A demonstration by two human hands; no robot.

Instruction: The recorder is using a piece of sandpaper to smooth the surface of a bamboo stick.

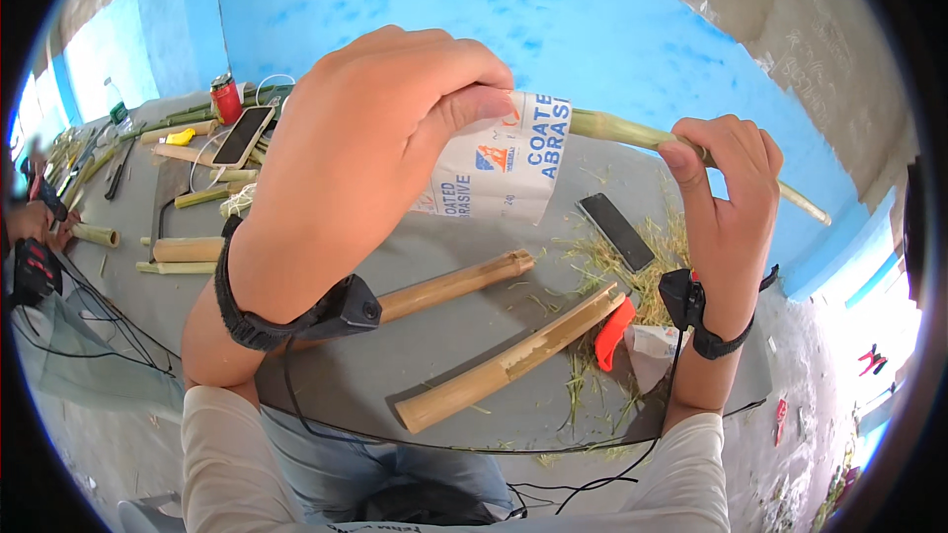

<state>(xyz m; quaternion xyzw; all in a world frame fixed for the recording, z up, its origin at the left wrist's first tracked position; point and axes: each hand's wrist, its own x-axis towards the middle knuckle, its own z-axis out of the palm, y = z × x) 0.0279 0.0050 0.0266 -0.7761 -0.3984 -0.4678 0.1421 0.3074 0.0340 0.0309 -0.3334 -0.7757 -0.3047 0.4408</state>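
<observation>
My left hand (365, 138) is raised close to the camera and pinches a white sheet of sandpaper (499, 163) wrapped around a thin green bamboo stick (617, 128). My right hand (726, 192) grips the same stick farther right; its pale tip pokes out beyond the fingers at the right. Both wrists wear black bands with cables. The stick is held level above a grey table (346, 375).
On the table lie two tan bamboo pieces (509, 360) (454, 284), a black phone (616, 230), an orange-handled tool (612, 331) and green shavings (602, 266). At the far left lie more bamboo pieces, another phone (242, 135), a red can (226, 97) and a bottle (118, 111). Someone else's hand (30, 222) shows at the left rim.
</observation>
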